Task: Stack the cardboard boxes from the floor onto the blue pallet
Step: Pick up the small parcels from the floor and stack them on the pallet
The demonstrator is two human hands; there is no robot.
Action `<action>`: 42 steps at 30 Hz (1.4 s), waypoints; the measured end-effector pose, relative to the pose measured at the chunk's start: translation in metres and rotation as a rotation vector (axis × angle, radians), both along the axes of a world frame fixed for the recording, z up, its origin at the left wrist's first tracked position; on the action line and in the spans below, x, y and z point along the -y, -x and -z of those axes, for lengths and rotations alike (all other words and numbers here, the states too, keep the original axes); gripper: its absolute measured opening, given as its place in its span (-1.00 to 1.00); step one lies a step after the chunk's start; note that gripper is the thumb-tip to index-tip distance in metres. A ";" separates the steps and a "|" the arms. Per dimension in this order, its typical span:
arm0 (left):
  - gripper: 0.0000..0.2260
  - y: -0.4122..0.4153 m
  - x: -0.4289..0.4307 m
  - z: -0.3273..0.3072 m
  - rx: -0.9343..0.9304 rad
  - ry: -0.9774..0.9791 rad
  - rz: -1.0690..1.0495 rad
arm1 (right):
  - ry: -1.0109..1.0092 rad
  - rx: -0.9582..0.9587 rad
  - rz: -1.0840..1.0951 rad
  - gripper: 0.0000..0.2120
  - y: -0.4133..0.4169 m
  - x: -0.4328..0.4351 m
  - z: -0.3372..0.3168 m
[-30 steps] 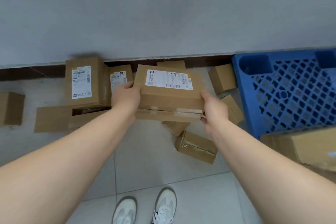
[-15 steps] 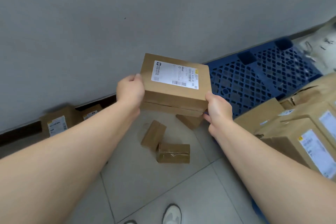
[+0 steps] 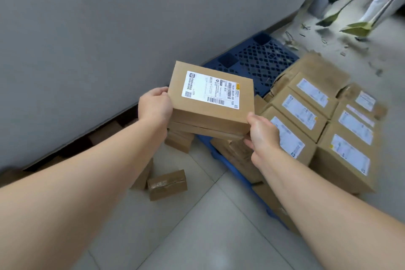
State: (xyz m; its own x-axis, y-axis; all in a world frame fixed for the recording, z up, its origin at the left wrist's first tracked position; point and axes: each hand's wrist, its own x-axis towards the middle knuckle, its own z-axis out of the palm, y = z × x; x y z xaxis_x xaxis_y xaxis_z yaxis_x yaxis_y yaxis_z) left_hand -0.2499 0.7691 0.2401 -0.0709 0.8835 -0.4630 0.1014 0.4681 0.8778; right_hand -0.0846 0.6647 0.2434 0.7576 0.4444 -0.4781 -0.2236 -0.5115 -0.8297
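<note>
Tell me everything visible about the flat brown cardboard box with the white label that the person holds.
The flat brown cardboard box is rectangular, closed and held in the air, slightly tilted, near the blue plastic pallet. A white shipping label with barcodes covers much of its top. The left hand grips its left end, the right hand its near right corner. A thinner cardboard layer shows beneath it; flap or second box, I cannot tell.

A grey wall fills ten to twelve o'clock above a dark skirting strip, pale floor tiles lie at six, and two broom heads rest among litter at two o'clock.
</note>
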 end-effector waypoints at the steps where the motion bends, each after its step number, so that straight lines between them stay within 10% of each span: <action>1: -0.71 -0.015 0.009 -0.002 0.010 0.001 0.023 | -0.002 0.005 0.027 -0.76 -0.013 0.012 -0.004; 26: -0.70 -0.284 0.209 -0.010 -0.044 0.082 0.528 | 0.039 -0.051 0.451 -0.82 -0.215 0.268 -0.010; 42: -0.66 -0.329 0.256 0.061 -0.496 0.107 0.789 | 0.174 -0.212 0.473 -0.89 -0.232 0.321 0.060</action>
